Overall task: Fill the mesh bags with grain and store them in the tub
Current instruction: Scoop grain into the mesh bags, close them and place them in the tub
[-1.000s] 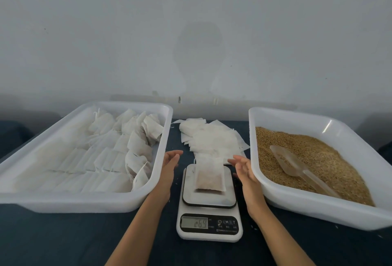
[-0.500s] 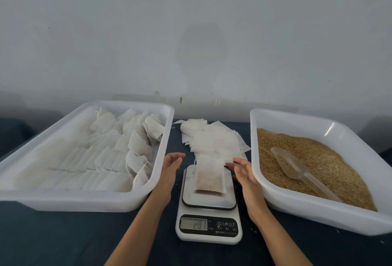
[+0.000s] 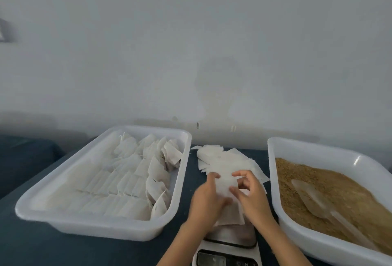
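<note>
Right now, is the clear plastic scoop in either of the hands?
No, the clear plastic scoop lies on the brown grain in the right white tub, untouched.

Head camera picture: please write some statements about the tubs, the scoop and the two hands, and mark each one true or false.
1. The scoop lies on the grain in the right tub. True.
2. The left tub holds loose grain. False: it holds white bags.
3. Both hands hold one mesh bag above the scale. True: the left hand and right hand both grip it.
4. The right hand holds the scoop. False: the scoop lies untouched.
5. A pile of empty bags lies between the two tubs. True.
</note>
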{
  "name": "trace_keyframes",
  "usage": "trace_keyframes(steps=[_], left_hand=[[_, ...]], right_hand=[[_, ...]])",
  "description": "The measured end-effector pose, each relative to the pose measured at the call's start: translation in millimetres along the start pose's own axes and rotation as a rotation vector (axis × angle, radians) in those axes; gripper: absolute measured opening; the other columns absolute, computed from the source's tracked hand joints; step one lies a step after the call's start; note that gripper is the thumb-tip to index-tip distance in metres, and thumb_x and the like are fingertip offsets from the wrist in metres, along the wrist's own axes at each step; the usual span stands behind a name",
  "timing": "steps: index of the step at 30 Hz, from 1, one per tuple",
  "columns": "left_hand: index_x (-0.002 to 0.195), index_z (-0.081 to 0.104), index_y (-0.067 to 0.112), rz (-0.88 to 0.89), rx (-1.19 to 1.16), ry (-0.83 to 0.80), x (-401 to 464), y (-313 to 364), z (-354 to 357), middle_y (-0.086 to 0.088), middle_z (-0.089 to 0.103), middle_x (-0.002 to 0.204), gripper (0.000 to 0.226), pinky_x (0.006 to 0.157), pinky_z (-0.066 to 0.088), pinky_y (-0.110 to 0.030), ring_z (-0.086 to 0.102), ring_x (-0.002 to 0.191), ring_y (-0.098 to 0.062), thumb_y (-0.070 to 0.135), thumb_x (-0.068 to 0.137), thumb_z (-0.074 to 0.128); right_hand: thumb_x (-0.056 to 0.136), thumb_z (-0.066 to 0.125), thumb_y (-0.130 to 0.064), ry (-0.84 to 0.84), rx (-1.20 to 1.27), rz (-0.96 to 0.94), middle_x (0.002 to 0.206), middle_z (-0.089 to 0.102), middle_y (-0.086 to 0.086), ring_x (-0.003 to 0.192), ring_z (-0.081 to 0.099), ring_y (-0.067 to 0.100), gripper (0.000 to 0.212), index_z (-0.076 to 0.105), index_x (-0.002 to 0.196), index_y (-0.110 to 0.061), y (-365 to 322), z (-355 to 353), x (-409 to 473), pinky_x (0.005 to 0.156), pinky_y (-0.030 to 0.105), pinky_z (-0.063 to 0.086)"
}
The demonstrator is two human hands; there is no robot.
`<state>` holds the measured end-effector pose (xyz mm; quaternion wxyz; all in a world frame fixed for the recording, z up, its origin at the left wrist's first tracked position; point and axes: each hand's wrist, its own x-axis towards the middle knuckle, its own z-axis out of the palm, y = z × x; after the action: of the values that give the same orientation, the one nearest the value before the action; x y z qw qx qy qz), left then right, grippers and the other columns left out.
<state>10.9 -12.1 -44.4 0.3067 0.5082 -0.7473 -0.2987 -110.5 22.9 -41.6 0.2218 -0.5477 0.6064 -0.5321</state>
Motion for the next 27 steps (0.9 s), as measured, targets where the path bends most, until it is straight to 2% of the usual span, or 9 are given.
trace_keyframes(steps=[4,7,11,14,17,19,22,24,27], left_hand=[[0.114,0.050,0.017,0.121,0.095,0.179,-6,18,-34,0.001,0.059,0.105,0.028,0.072,0.035,-0.014,0.051,0.086,-0.009,0.028,0.089,0.059],[0.093,0.056,0.011,0.154,0.066,0.281,5,29,-79,-0.002,0.060,0.086,0.011,0.063,0.034,-0.020,0.056,0.081,-0.020,0.021,0.088,0.059],[0.076,0.047,0.014,0.079,0.129,0.280,38,23,-139,-0.004,0.054,0.072,0.020,0.060,0.037,-0.029,0.055,0.076,-0.029,0.018,0.083,0.065],[0.086,0.054,0.007,-0.016,0.119,0.214,65,-3,-162,-0.016,0.063,0.092,0.014,0.076,0.052,-0.038,0.063,0.090,-0.033,0.015,0.085,0.065],[0.125,0.050,-0.003,-0.162,0.235,0.068,85,-35,-159,-0.017,0.057,0.125,0.044,0.092,0.046,-0.033,0.057,0.113,-0.031,0.027,0.093,0.057],[0.133,0.042,-0.002,-0.237,0.391,-0.050,90,-52,-150,-0.016,0.053,0.132,0.052,0.092,0.039,-0.026,0.052,0.120,-0.027,0.033,0.095,0.052],[0.136,0.035,-0.002,-0.339,0.469,-0.194,94,-70,-135,-0.017,0.046,0.137,0.050,0.095,0.038,-0.025,0.047,0.125,-0.027,0.024,0.096,0.051],[0.137,0.036,-0.002,-0.341,0.484,-0.248,98,-74,-129,-0.017,0.044,0.140,0.046,0.100,0.034,-0.026,0.046,0.126,-0.026,0.019,0.098,0.047],[0.137,0.038,-0.001,-0.277,0.463,-0.277,103,-78,-124,-0.018,0.044,0.140,0.044,0.101,0.031,-0.026,0.047,0.124,-0.027,0.015,0.097,0.047]], right_hand=[[0.084,0.067,-0.005,-0.026,-0.014,-0.150,0.085,0.064,-0.007,0.082,0.059,-0.003,0.033,0.054,0.092,-0.033,-40,11,18,0.072,0.006,0.045],[0.086,0.064,-0.005,-0.046,0.018,-0.247,0.086,0.063,-0.011,0.082,0.058,-0.003,0.032,0.053,0.092,-0.035,-72,26,40,0.071,0.005,0.044],[0.089,0.058,-0.004,-0.075,-0.001,-0.297,0.098,0.058,-0.010,0.086,0.056,-0.001,0.027,0.048,0.101,-0.027,-106,59,72,0.075,0.010,0.046],[0.092,0.051,-0.004,-0.159,-0.214,-0.285,0.115,0.052,-0.001,0.100,0.052,0.012,0.025,0.047,0.113,-0.017,-113,88,86,0.090,0.026,0.045],[0.092,0.040,-0.002,-0.359,-0.476,-0.286,0.121,0.058,0.005,0.111,0.054,0.023,0.031,0.055,0.117,-0.012,-110,109,88,0.096,0.036,0.043],[0.092,0.037,-0.002,-0.500,-0.651,-0.282,0.121,0.060,0.008,0.110,0.053,0.028,0.038,0.060,0.119,-0.015,-107,119,86,0.100,0.037,0.039],[0.097,0.035,-0.007,-0.654,-0.890,-0.235,0.122,0.058,0.011,0.104,0.046,0.030,0.036,0.062,0.119,-0.014,-99,127,86,0.107,0.044,0.023],[0.097,0.038,-0.010,-0.729,-1.043,-0.206,0.116,0.057,0.012,0.112,0.044,0.032,0.030,0.059,0.119,-0.008,-94,134,92,0.111,0.049,0.019],[0.099,0.041,-0.022,-0.918,-1.317,-0.086,0.086,0.047,0.010,0.118,0.039,0.032,0.022,0.052,0.095,-0.004,-94,144,99,0.111,0.056,0.009]])
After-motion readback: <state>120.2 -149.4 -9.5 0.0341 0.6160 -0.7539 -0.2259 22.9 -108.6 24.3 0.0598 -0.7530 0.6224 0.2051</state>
